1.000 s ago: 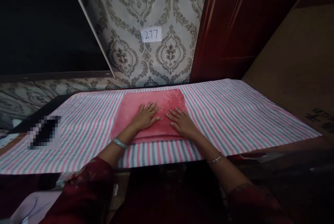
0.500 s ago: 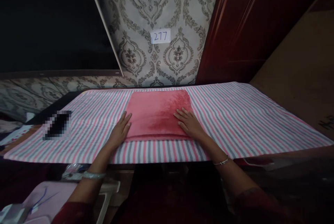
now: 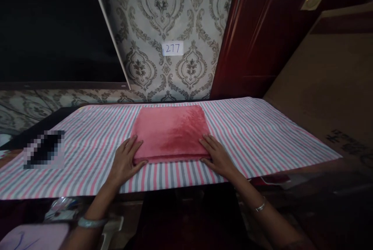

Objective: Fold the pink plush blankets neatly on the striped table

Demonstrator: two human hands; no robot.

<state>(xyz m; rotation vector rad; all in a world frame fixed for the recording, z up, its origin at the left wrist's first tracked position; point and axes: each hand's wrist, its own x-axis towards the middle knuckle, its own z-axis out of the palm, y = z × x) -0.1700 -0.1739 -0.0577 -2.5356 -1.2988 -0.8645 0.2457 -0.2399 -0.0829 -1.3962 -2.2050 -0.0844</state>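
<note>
A folded pink plush cloth (image 3: 170, 133) lies flat on the striped tablecloth (image 3: 250, 137), its folded layers showing along the near edge. Darker brushed patches mark its right half. My left hand (image 3: 124, 160) rests at the near left corner, fingers spread along the left edge and thumb at the front edge. At the near right corner, my right hand (image 3: 217, 157) has its fingers stretched over the right edge, with the thumb low by the front fold. Both hands touch the cloth without closing round it.
A blurred dark object (image 3: 45, 149) lies on the left of the tablecloth. Behind the table are a large black screen (image 3: 58, 28), a wall with a paper marked 277 (image 3: 173, 48) and a dark red door (image 3: 250, 36). A cardboard box (image 3: 329, 75) stands at the right.
My hands have slid from the cloth's sides and top toward its near corners, thumbs now by the front edge. The camera view has shifted slightly.
</note>
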